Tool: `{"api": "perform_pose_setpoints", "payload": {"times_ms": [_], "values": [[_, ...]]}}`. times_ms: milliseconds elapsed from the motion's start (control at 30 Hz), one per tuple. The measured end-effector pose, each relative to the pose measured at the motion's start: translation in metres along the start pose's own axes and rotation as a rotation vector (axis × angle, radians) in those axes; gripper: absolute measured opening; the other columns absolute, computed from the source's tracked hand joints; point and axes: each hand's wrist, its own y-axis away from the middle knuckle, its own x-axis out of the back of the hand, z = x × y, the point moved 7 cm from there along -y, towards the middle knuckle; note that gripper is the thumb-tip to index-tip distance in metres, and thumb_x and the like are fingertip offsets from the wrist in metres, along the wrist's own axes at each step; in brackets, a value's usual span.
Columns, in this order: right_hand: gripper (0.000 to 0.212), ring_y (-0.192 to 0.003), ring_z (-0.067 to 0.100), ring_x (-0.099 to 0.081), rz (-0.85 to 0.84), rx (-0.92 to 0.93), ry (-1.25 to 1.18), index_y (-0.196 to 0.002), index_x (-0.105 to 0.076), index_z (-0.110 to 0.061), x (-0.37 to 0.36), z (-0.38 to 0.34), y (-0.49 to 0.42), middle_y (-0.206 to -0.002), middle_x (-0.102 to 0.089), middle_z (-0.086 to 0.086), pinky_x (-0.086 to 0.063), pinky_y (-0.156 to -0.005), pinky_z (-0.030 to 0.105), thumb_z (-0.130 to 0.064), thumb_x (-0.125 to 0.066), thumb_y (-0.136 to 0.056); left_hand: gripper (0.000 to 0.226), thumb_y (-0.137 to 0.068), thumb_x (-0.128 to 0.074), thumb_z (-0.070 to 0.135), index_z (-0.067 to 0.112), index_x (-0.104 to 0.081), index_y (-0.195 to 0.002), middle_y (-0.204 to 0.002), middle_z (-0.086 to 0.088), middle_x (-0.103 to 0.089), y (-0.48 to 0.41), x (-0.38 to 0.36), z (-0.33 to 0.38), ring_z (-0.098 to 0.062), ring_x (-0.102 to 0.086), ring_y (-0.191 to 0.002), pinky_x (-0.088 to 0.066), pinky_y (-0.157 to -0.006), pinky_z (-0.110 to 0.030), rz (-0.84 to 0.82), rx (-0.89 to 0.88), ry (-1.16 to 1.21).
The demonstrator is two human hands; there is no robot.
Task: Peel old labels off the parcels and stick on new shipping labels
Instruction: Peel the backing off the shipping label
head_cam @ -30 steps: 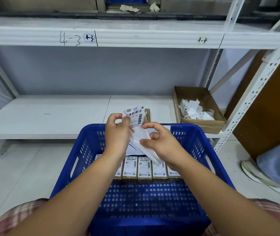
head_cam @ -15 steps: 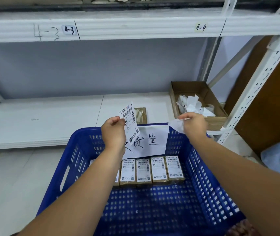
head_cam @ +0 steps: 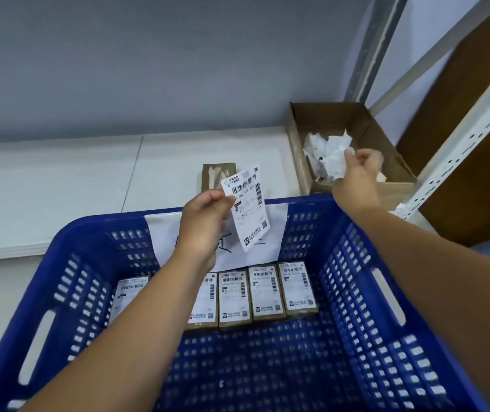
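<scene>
Holding label [head_cam: 246, 208], parcels [head_cam: 267, 289] in crate [head_cam: 103, 224] (carton [head_cam: 371, 123]: scraps [head_cam: 331, 156])

Motion blur smears the right hand [head_cam: 356, 179] over the cardboard box [head_cam: 300, 135], so whether its fingers [head_cam: 352, 157] hold paper cannot be told. The left hand [head_cam: 205, 218] and its pinched label [head_cam: 248, 206] cover most of the handwritten sign [head_cam: 278, 230]; the forearm [head_cam: 136, 337] hides parts of two parcels [head_cam: 132, 294].

You are in a warehouse stockroom: white slotted-steel racking [head_cam: 458, 150] with a white shelf board [head_cam: 59, 188] lines the wall ahead, a blue plastic crate [head_cam: 356, 278] holds a row of barcode-labelled parcels [head_cam: 266, 289], and a cardboard box [head_cam: 398, 193] at the shelf's right end holds paper scraps [head_cam: 331, 156].
</scene>
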Motion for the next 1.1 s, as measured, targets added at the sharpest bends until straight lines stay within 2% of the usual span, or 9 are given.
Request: {"api": "perform_pose_setpoints", "payload": {"times_ms": [100,233,433,533,667,767,867,967,1100], "values": [[0.061,-0.105,0.01,-0.026,0.001,0.055,0.172,-0.145,-0.035,-0.004,-0.007,0.0,-0.016,-0.136,-0.023,0.014,-0.033,-0.091,0.013,-0.002,-0.06,-0.09,0.02,-0.091,-0.058,0.009,0.019,-0.063,-0.074,-0.088,-0.007,-0.063,-0.011,-0.004,-0.014,-0.016,-0.045,-0.073,-0.038,-0.063,-0.026,-0.025,0.03,0.004],[0.065,-0.126,0.026,-0.037,-0.078,0.078,0.301,-0.147,-0.03,0.0,-0.024,0.014,-0.031,-0.139,-0.023,0.015,-0.038,-0.108,0.034,-0.022,-0.059,-0.093,0.02,-0.09,-0.059,0.008,0.018,-0.062,-0.073,-0.082,-0.011,-0.057,-0.014,-0.005,-0.028,-0.013,-0.042,-0.063,-0.036,-0.059,-0.024,-0.039,0.073,0.042],[0.077,-0.147,0.03,-0.021,-0.397,-0.07,0.56,-0.152,-0.026,-0.021,-0.046,0.056,-0.039,-0.156,-0.032,0.012,0.002,-0.116,0.059,-0.071,-0.025,-0.094,0.027,-0.092,-0.055,0.005,0.019,-0.062,-0.07,-0.071,0.006,-0.07,-0.012,0.001,-0.036,-0.007,-0.059,-0.063,-0.044,-0.06,-0.017,-0.025,0.068,0.05],[0.082,-0.148,0.034,-0.015,-0.363,-0.071,0.631,-0.152,-0.022,-0.026,-0.045,0.056,-0.04,-0.154,-0.037,0.012,-0.002,-0.115,0.06,-0.078,-0.02,-0.089,0.024,-0.091,-0.054,0.003,0.019,-0.062,-0.075,-0.081,0.003,-0.072,-0.011,0.002,-0.038,-0.01,-0.063,-0.071,-0.046,-0.067,-0.021,-0.019,0.079,0.064],[0.062,-0.14,0.035,-0.026,-0.045,-0.018,0.416,-0.143,-0.041,-0.017,-0.025,0.03,-0.041,-0.144,-0.045,0.02,-0.016,-0.113,0.053,-0.059,-0.033,-0.099,0.023,-0.091,-0.054,0.001,0.018,-0.063,-0.078,-0.074,0.006,-0.071,-0.006,-0.001,-0.037,-0.006,-0.063,-0.063,-0.047,-0.06,-0.018,-0.025,0.072,0.09],[0.037,-0.118,0.031,-0.049,0.009,0.164,0.208,-0.12,-0.065,-0.011,-0.022,-0.009,-0.032,-0.123,-0.055,0.016,-0.035,-0.1,0.037,-0.036,-0.047,-0.1,0.024,-0.092,-0.051,-0.001,0.016,-0.062,-0.078,-0.081,0.0,-0.071,-0.006,-0.001,-0.036,-0.017,-0.061,-0.075,-0.045,-0.072,-0.027,-0.019,0.07,0.124],[0.028,-0.094,0.022,-0.062,-0.302,0.155,-0.128,-0.105,-0.07,-0.009,-0.044,-0.045,-0.016,-0.101,-0.065,0.005,-0.046,-0.086,0.029,-0.031,-0.052,-0.1,0.023,-0.092,-0.049,-0.003,0.013,-0.061,-0.082,-0.088,-0.006,-0.071,-0.01,-0.002,-0.03,-0.023,-0.06,-0.082,-0.046,-0.079,-0.032,-0.038,0.054,0.17],[0.026,-0.089,0.017,-0.068,-0.799,-0.033,-0.477,-0.104,-0.066,-0.019,-0.078,-0.072,0.016,-0.105,-0.071,0.003,-0.053,-0.088,0.03,-0.04,-0.051,-0.099,0.023,-0.093,-0.048,-0.003,0.014,-0.06,-0.082,-0.091,-0.006,-0.07,-0.017,-0.001,-0.018,-0.021,-0.062,-0.082,-0.048,-0.076,-0.029,-0.043,0.019,0.184],[0.005,-0.094,0.023,-0.068,-0.951,-0.107,-0.719,-0.096,-0.065,-0.013,-0.102,-0.092,0.036,-0.1,-0.072,0.007,-0.053,-0.093,0.036,-0.011,-0.06,-0.095,0.022,-0.092,-0.048,-0.004,0.012,-0.06,-0.083,-0.091,-0.007,-0.071,-0.03,0.004,-0.003,-0.021,-0.065,-0.081,-0.05,-0.077,-0.031,-0.047,-0.013,0.212]]}}
